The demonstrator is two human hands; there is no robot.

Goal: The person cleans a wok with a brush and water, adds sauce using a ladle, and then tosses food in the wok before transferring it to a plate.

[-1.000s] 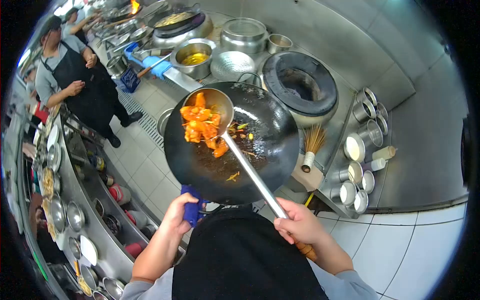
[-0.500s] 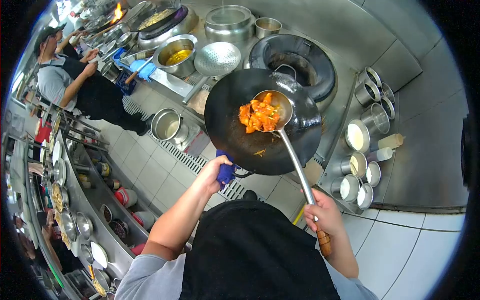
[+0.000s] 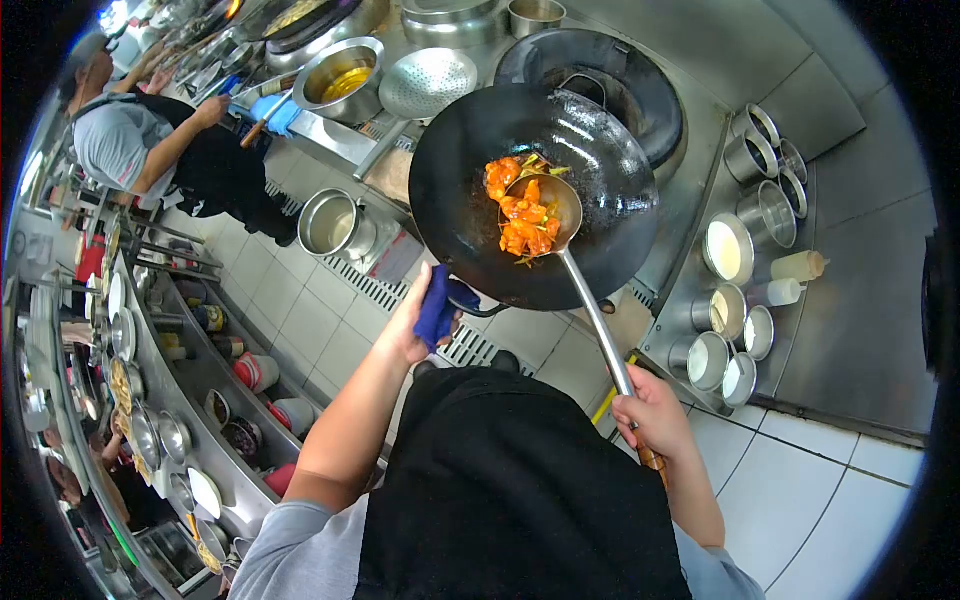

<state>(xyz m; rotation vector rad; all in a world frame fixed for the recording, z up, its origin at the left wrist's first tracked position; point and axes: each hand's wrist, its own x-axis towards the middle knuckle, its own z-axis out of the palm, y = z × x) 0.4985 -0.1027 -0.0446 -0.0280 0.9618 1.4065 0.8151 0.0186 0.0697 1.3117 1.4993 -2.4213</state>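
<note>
My left hand [image 3: 408,322] grips a dark blue folded cloth [image 3: 436,308] at the near loop handle of a black wok [image 3: 450,240]. My right hand [image 3: 657,412] is closed round the wooden-ended handle of a long steel ladle [image 3: 592,310]. The ladle's bowl rests low inside the wok and carries orange-red sauced pieces of food [image 3: 528,222]. More glazed pieces, with some green bits, lie in the wok just beyond the bowl. The wok is held in front of a black burner ring [image 3: 640,100], overlapping its near edge.
A perforated strainer [image 3: 428,84] and a pot of yellow oil [image 3: 345,84] stand beyond the wok. To the right are several seasoning tins [image 3: 728,248] and squeeze bottles [image 3: 798,266]. A steel pot [image 3: 336,224] stands lower left. A co-worker [image 3: 150,150] stands at the far left.
The wok has shifted slightly away from me. The food was bunched at the ladle's left side; now some sits in the bowl and some lies in the wok beyond it.
</note>
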